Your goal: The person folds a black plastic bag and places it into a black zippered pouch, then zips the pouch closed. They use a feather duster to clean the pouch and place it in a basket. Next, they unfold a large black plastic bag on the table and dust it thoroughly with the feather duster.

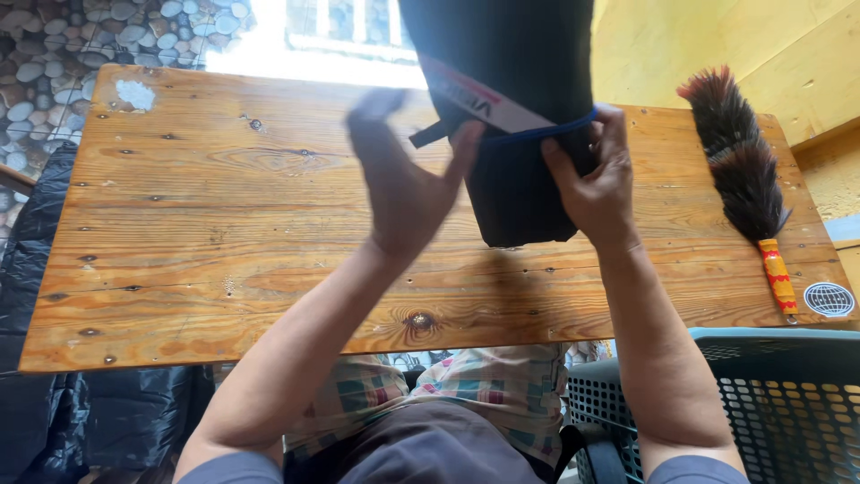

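**One dark roll held upright over a wooden desk**

One rolled bundle of black fabric (515,134) is seen standing on end above the desk (224,233), its lower end close to the planks and its top cut off by the upper edge of the view. One blue band (546,133) is wrapped round it, and one white strip with a red edge (484,100) runs slantwise across its front; a short dark strap end sticks out at the left side.

Two hands are counted, both the person's own. The right hand (593,184) is closed on the roll's right side, the thumb laid on the front and the fingers curled behind, near the blue band. The left hand (403,184) is spread open and blurred, its thumb tip touching the roll's left edge; nothing is clasped in its grip.

One feather duster (739,157) with dark plumes and an orange-and-yellow wound handle lies on the desk's right end, well apart from the roll. One round sticker (829,298) is fixed at the near right corner, and one pale patch (136,93) is seen at the far left corner.

One teal perforated plastic basket (788,394) is partly cut off at the lower right. Black sheeting (45,403) is seen at the left, below the desk. A pebble wall (90,36) and a bright, washed-out window are seen beyond the far edge. What the roll contains cannot be made out.
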